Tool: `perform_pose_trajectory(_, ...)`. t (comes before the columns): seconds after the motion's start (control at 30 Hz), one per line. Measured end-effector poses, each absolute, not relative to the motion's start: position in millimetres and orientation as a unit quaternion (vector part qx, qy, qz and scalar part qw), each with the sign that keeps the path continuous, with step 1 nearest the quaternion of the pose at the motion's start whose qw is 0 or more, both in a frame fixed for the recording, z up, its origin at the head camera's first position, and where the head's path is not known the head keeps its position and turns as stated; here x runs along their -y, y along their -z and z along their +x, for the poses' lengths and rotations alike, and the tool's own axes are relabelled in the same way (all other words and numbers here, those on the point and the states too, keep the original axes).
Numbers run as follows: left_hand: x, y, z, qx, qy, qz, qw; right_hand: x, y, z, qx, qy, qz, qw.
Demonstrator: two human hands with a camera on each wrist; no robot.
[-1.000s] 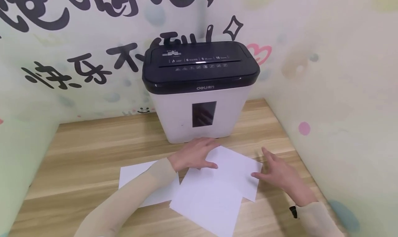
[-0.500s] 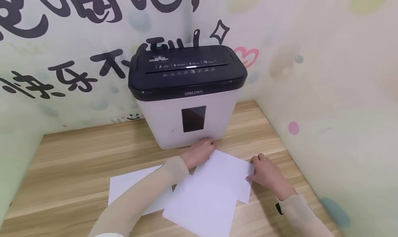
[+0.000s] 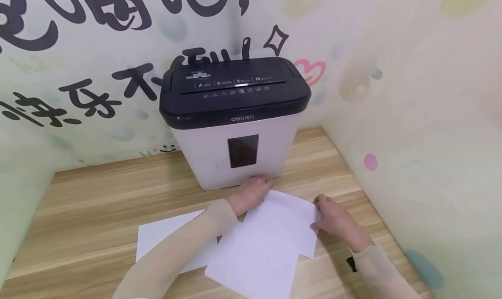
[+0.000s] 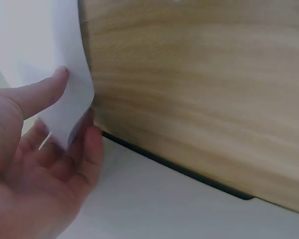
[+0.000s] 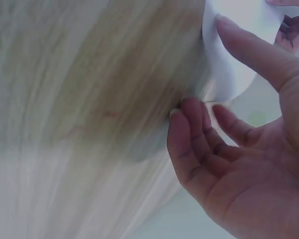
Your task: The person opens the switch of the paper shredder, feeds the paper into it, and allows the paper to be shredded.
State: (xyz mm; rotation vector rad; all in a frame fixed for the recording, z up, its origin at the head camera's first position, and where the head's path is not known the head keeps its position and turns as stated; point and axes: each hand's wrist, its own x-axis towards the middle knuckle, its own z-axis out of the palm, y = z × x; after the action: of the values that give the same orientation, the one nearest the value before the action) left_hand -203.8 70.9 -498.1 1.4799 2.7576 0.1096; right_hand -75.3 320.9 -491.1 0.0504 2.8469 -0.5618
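Observation:
A white sheet of paper (image 3: pixel 290 216) lies in front of the shredder, overlapping another white sheet (image 3: pixel 255 264) that extends towards me. My left hand (image 3: pixel 251 193) grips the far left corner of the first sheet. In the left wrist view, its thumb lies on the paper's face and the fingers curl beneath the bent corner. At the far right corner my right hand (image 3: pixel 338 220) holds the same sheet. The right wrist view has its thumb on the paper (image 5: pixel 234 74), with bent fingers below the lifted edge.
A paper shredder (image 3: pixel 196 146) with a black top and pale body stands behind the sheets, close to my left hand. Another white sheet (image 3: pixel 161 236) lies left, partly under my left forearm. Walls border the wooden table (image 3: pixel 94 203) at back, left and right.
Both hands have gone from spread fingers over the paper to gripping its far corners. The head view has shifted, so the shredder sits further left. Little differs over the last half second.

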Motion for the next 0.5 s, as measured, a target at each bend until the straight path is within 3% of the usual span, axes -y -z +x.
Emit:
perform_pose_trajectory(0.27,-45,491,-201,-0.883,-0.101,0.457,-0.005,-337,493,-82,-0.956,0.281,-0.014,0.089)
perform_pose_trajectory(0.5,-23,454,-199,-0.882,-0.179,0.436,-0.022,-350,473,-84,-0.932,0.360,0.006,0.046)
